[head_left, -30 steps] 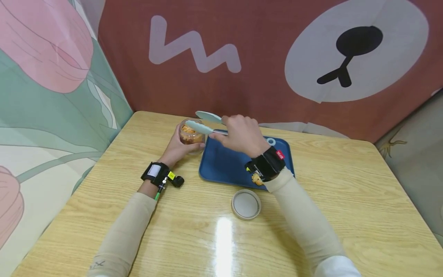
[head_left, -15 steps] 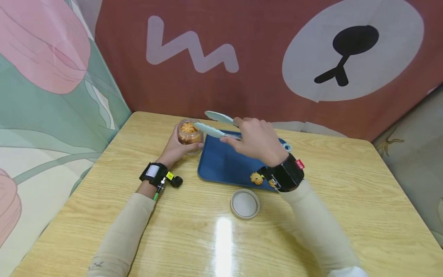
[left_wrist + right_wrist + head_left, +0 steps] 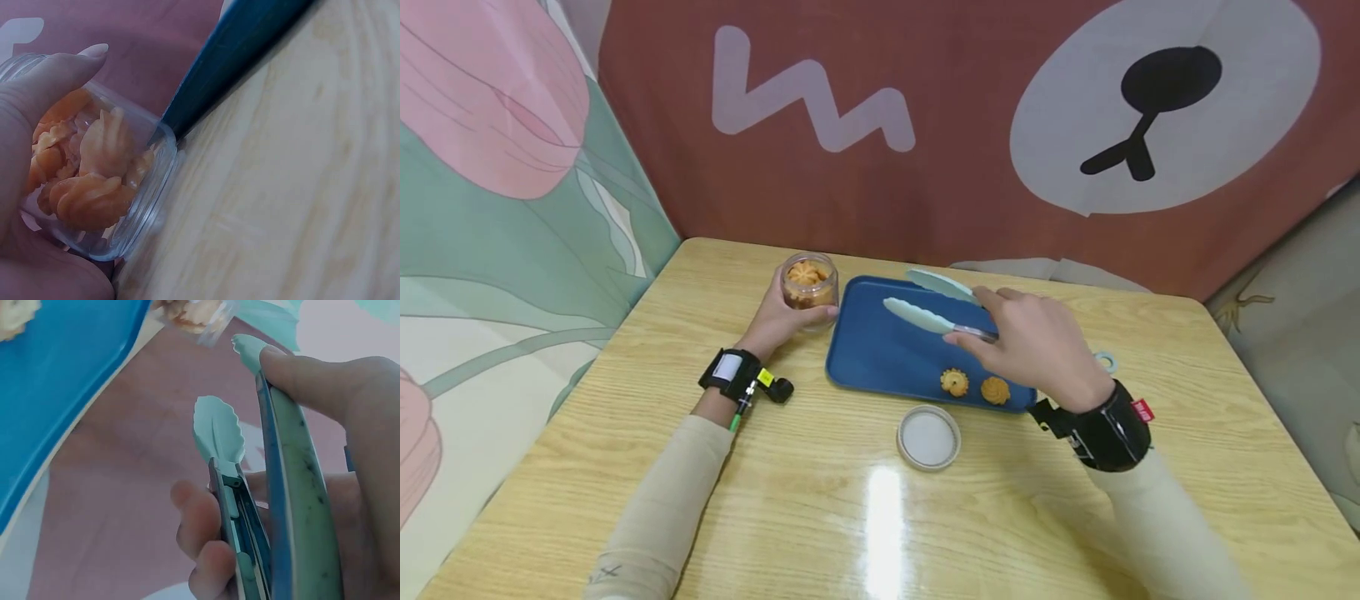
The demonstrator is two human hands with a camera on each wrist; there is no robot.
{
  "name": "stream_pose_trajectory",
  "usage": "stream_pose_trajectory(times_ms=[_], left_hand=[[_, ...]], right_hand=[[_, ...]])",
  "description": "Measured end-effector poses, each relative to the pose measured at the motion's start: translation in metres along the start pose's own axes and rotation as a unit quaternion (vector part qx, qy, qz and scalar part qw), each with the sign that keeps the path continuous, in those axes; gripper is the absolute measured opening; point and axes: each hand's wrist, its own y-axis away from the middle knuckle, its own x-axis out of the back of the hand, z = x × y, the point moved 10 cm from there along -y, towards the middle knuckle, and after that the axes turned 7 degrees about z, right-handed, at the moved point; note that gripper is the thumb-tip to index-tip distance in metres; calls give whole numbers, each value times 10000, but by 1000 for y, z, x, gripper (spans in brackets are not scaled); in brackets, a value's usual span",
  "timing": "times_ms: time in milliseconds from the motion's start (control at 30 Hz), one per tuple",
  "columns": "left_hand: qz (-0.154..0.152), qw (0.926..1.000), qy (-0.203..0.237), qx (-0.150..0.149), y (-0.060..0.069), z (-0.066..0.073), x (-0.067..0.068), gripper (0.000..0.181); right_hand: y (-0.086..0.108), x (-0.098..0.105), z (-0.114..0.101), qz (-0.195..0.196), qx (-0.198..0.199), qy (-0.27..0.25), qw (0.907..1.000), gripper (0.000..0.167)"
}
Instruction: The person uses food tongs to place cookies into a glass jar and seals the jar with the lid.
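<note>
My left hand (image 3: 778,319) grips a clear jar (image 3: 811,293) at the tray's left side. Swirled golden cookies (image 3: 94,169) fill much of it, seen through its wall in the left wrist view. In my right hand (image 3: 1037,346) are mint-green tongs (image 3: 925,317), held over the blue tray (image 3: 880,367). The tongs' tips stand apart with nothing between them, as the right wrist view also shows at one scalloped tip (image 3: 219,428). Two cookies lie on the tray near its front edge, a flower-shaped cookie (image 3: 954,382) and a rounder cookie (image 3: 996,390).
A round lid (image 3: 928,437) lies on the wooden table (image 3: 805,500) in front of the tray. A patterned cloth backdrop (image 3: 880,192) rises right behind the table's far edge, and another hangs along the left side.
My right hand has moved right and toward me, taking the tongs from above the jar to over the tray. The two cookies on the tray have come into full view. My left hand stays at the jar.
</note>
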Motion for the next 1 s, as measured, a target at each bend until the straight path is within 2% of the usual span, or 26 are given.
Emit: stream_pose_trajectory(times_ms=[133, 367, 500, 833, 1000], left_hand=[[-18, 10000, 38, 67, 3, 1, 0, 117], [-106, 9998, 71, 138, 14, 18, -2, 115], [-108, 9998, 143, 104, 16, 22, -2, 115], [-111, 9996, 204, 137, 12, 18, -2, 115], [-88, 9998, 176, 88, 14, 20, -1, 114]], right_hand=[[17, -1, 10, -102, -7, 50, 9999, 73], [49, -12, 25, -474, 25, 86, 9988, 71], [63, -19, 32, -685, 35, 2, 9976, 73], [75, -33, 41, -954, 138, -4, 9953, 68], [76, -38, 43, -1077, 119, 63, 9941, 66]])
